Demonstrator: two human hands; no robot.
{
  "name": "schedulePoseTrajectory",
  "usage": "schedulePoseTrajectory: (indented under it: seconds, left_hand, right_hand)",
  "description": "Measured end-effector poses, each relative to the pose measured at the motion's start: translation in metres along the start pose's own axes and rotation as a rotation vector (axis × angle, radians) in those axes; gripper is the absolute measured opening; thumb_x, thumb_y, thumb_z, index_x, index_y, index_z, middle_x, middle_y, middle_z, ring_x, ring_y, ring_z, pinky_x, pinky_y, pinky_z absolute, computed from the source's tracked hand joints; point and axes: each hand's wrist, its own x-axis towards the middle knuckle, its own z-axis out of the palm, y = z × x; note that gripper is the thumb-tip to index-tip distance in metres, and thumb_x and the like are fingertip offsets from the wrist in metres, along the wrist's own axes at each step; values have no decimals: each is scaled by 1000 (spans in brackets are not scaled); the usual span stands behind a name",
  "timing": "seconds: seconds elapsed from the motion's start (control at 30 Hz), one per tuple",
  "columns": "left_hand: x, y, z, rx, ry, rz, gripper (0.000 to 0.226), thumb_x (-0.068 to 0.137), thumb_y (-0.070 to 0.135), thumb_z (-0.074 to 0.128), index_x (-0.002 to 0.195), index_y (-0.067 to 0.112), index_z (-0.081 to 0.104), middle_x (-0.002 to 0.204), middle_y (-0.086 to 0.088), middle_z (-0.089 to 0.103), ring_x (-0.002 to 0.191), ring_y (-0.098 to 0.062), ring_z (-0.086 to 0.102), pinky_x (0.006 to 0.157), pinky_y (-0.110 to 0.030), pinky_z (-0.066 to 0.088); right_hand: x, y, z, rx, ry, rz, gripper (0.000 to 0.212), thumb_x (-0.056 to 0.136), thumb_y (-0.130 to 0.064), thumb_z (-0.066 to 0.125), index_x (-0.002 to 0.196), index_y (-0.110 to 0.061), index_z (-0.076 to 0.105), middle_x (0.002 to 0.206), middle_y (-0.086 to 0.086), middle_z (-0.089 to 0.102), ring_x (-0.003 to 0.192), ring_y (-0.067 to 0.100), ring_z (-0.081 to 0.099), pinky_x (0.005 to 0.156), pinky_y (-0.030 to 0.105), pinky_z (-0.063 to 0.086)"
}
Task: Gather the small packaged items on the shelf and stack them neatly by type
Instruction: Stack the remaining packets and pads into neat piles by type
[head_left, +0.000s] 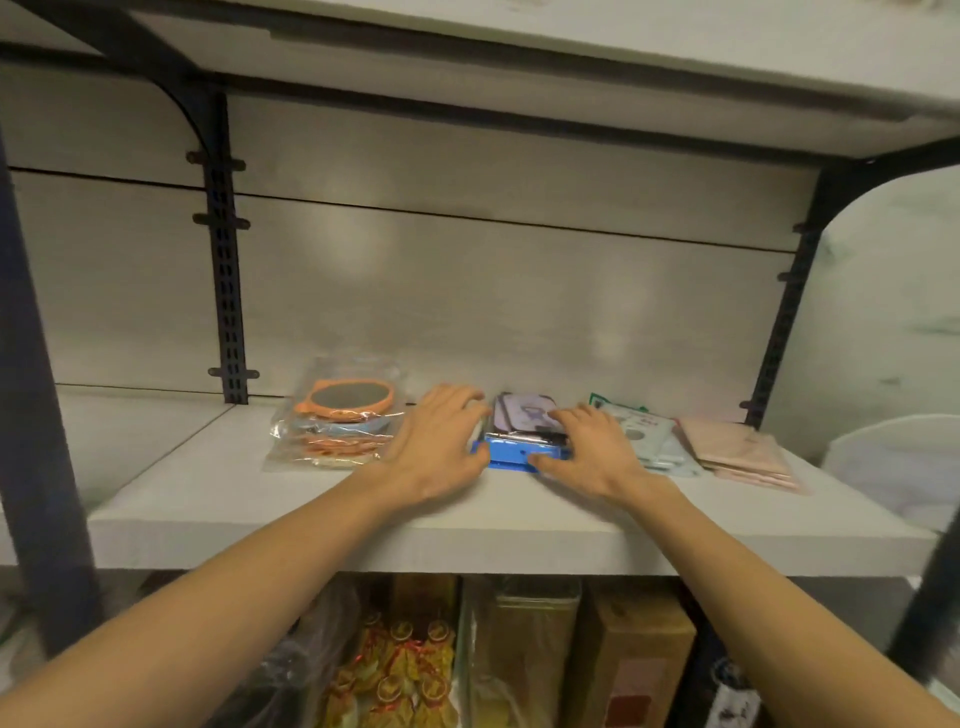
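On the shelf (467, 514), both hands flank blue stack (511, 453).

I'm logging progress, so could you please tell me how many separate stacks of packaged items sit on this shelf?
4: orange mirror packs at left, the blue-and-purple stack between both hands, pale green packets right of it, pink packets farthest right. The hands may hide more.

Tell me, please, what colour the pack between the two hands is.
Bright blue pack, clearest in the head view.
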Motion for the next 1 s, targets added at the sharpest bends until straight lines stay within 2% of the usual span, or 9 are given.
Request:
schedulePoseTrajectory:
  seconds: [0.2,0.3,0.37,0.47,0.6,0.8,0.87,0.93,1.0]
  left_hand:
    - [43,20,44,-173,-20,-231,33,97,41,54,125,25,58,134,5,54,121,-19,55,94,-33,43]
    - [61,14,56,-320,42,-406,24,98,44,54,114,29,65,120,9,65,110,-16,63,91,-34,49]
    - [67,10,62,-397,52,-491,20,96,47,54,100,34,68,106,15,71,99,-12,67,86,-33,52]
    - [67,8,71,-519,131,-535,34,88,59,45,92,35,69,96,18,73,91,-7,67,85,-35,53]
    - [64,5,78,-640,227,-552,52,88,70,36,103,32,68,96,15,73,95,-8,66,90,-40,52]
    - [63,-3,76,-778,213,-744,60,81,79,37,105,33,68,100,13,72,100,-11,67,96,-38,49]
    - [66,-5,74,-857,232,-790,44,90,66,50,103,30,70,100,8,73,100,-14,68,95,-35,49]
    - [67,-3,74,-913,252,-804,16,97,38,63,102,24,70,99,3,74,100,-17,68,95,-32,50]
    - [68,-1,74,-977,242,-820,15,95,27,69,108,19,69,99,-2,75,97,-18,70,96,-35,52]
  right_hand:
    - [6,36,13,78,61,-147,45,86,-48,64,125,-28,63,125,-7,65,118,18,59,111,40,33]
    - [12,54,15,152,122,-224,28,87,-45,63,110,-30,70,112,-12,69,107,13,63,112,42,36]
    - [16,61,12,208,146,-274,29,88,-47,59,106,-30,73,108,-13,71,101,12,66,105,38,44]
    - [25,68,7,341,251,-304,24,94,-42,59,109,-29,72,108,-16,72,98,9,66,87,30,51]
    - [46,67,9,506,438,-303,16,96,-28,66,110,-23,73,103,-15,73,93,2,66,83,23,51]
    - [46,58,18,591,506,-481,16,93,-31,68,104,-23,76,99,-15,74,87,5,69,77,31,56]
    - [42,57,17,584,462,-526,18,90,-35,70,102,-25,78,98,-16,74,87,2,70,77,28,57]
    - [38,59,18,532,379,-576,18,86,-38,76,100,-26,80,100,-17,75,90,0,70,78,27,57]
    - [34,64,21,467,321,-623,21,83,-40,79,98,-26,81,101,-17,76,92,-1,70,80,26,58]
